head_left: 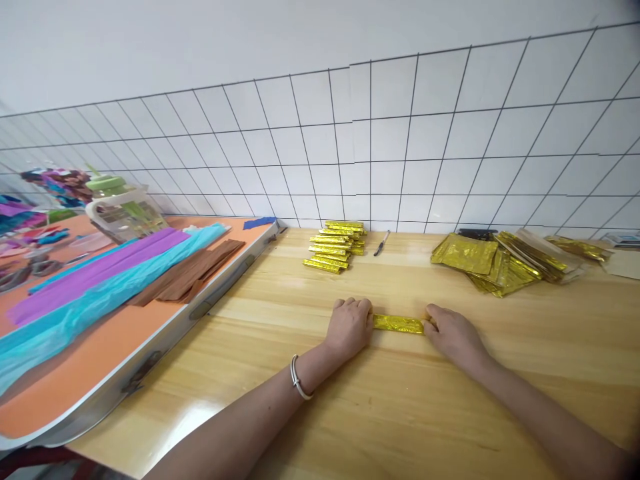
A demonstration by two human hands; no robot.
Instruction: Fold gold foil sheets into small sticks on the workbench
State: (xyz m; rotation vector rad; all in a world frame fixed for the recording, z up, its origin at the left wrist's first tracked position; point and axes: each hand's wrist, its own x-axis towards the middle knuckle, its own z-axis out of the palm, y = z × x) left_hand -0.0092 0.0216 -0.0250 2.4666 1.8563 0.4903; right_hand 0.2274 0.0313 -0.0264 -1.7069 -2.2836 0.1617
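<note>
A narrow folded strip of shiny gold foil paper (399,324) lies level between my hands, low over the wooden table. My left hand (351,325) is closed on its left end, with a silver bangle on that wrist. At the right end my right hand (453,335) pinches the strip between thumb and fingers. Beyond my left hand is a pile of similar folded gold strips (336,245). Flat gold foil sheets (467,255) lie stacked at the back right.
A pen (382,243) lies near the tiled wall (390,140). To the left stands an orange-topped folding table (150,340) bearing purple crepe paper (100,273), blue crepe paper (95,303), brown crepe paper (195,270) and a green-lidded jug (125,207). Its raised edge borders the wooden table (320,407).
</note>
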